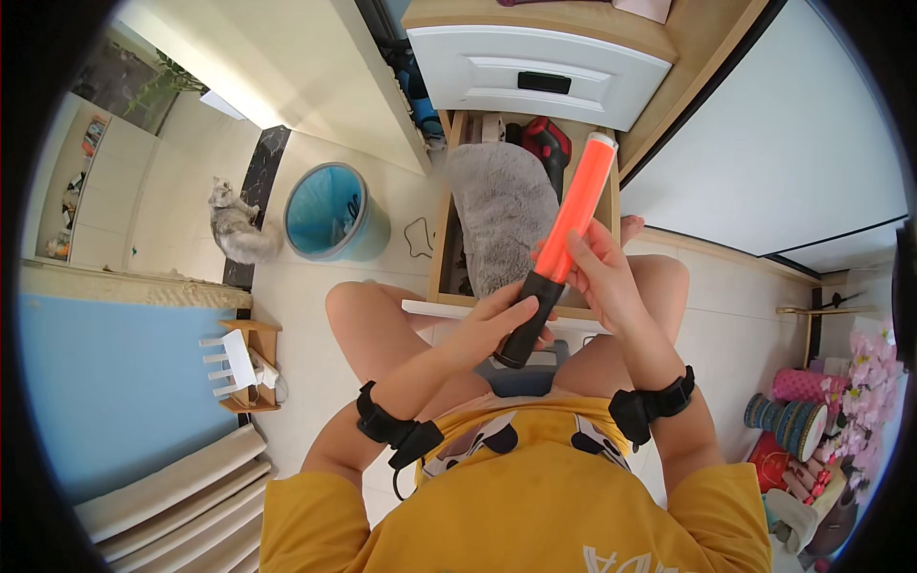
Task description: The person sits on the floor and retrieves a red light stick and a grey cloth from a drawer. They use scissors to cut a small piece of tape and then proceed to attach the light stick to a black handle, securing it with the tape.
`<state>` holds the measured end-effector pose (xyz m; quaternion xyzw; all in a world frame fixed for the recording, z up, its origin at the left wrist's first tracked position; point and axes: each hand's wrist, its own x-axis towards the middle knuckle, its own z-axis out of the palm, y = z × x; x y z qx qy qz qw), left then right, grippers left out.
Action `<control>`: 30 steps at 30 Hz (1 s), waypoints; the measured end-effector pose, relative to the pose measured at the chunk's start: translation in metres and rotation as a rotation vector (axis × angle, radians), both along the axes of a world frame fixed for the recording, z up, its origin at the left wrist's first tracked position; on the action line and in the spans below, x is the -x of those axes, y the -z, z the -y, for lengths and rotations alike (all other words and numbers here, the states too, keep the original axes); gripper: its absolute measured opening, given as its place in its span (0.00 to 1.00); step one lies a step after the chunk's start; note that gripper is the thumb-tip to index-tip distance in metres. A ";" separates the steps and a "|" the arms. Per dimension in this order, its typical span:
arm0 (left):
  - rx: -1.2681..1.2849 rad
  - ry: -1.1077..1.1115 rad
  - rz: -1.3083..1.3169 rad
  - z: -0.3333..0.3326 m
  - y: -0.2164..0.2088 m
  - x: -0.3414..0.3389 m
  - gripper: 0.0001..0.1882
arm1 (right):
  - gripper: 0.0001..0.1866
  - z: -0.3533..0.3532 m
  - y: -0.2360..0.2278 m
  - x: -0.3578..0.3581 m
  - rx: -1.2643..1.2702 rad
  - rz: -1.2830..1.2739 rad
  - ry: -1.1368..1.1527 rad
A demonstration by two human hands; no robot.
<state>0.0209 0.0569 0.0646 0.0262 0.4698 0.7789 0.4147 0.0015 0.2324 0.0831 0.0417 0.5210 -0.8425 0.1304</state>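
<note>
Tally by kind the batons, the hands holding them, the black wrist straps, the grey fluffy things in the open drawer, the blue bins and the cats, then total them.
Baton: 1
Hands: 2
Black wrist straps: 2
Grey fluffy thing: 1
Blue bin: 1
Cat: 1
Total: 8

Lighting bright & fairly even; strongest upper L, where the pale panel (325,76) looks nearly washed out. Exact src unclear. Shadows soft, deepest inside the open drawer (442,239). Ctr. reasonably sharp, w/ the orange baton (581,201) v. saturated; far L & R sides softer. Strong fisheye bend twd rim, e.g. blue wall (124,382) & white door (783,124) edges curving. Black vignette fills corners, bluish fringe at R rim.
</note>
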 end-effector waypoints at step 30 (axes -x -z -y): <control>0.017 -0.096 -0.075 0.007 0.012 -0.012 0.19 | 0.20 0.005 0.004 -0.010 0.094 0.026 -0.087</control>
